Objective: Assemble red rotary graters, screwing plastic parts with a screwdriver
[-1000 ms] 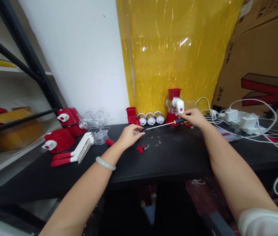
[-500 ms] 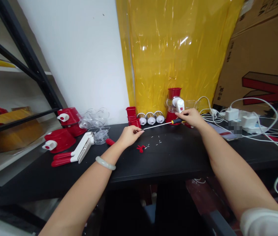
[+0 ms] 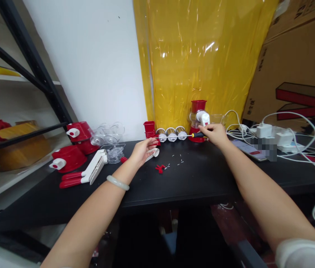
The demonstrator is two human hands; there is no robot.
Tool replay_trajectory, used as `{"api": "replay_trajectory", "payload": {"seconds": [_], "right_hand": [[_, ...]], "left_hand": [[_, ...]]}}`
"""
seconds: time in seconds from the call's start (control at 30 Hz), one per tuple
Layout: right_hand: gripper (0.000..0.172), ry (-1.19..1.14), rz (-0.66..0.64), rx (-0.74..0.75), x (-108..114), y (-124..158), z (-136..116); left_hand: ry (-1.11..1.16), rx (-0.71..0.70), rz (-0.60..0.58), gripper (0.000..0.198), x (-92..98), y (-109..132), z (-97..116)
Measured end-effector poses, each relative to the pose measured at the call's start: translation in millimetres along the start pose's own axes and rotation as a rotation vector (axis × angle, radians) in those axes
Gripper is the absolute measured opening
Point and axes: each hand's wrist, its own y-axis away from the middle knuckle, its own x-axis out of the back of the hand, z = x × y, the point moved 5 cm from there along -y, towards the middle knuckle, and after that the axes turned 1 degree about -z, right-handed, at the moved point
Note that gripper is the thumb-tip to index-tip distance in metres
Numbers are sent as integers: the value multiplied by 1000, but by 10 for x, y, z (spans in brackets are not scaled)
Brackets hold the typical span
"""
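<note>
In my right hand [image 3: 215, 134] is a screwdriver [image 3: 195, 135] with a black and yellow handle; its long thin shaft points left, nearly level above the table. My left hand [image 3: 144, 152] is by the screwdriver's tip, thumb and fingers apart; whether a fingertip touches the tip cannot be made out. Just under that hand lies a white crank arm [image 3: 155, 152] with a red grip, partly hidden by the hand. Small red pieces [image 3: 160, 169] and several tiny metal screws or pins [image 3: 181, 161] lie on the black table [image 3: 190, 182] in front.
Red grater bodies [image 3: 69, 158], clear plastic parts [image 3: 111, 139] and white-and-red handles [image 3: 92, 173] stand at left. Behind are drum cutters [image 3: 171, 134], red hoppers [image 3: 149, 128] and an assembled grater [image 3: 199, 115]. White cables, chargers [image 3: 282, 137] and a phone [image 3: 250, 149] sit right.
My left hand has shifted slightly left and its fingers have parted, uncovering the white crank end. The screwdriver's tip has risen, so the shaft is now nearly level.
</note>
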Motion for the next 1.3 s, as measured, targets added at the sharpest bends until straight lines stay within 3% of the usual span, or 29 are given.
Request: {"api": "replay_trajectory", "payload": {"seconds": [0.27,1.3], "right_hand": [[41,-10,-1,49,-206,136,-196],[41,-4,44,55,-196,165,-241]], "left_hand": [[127,46,15,21,54,-7,34],[203,84,20,14,73,-25,25]]}}
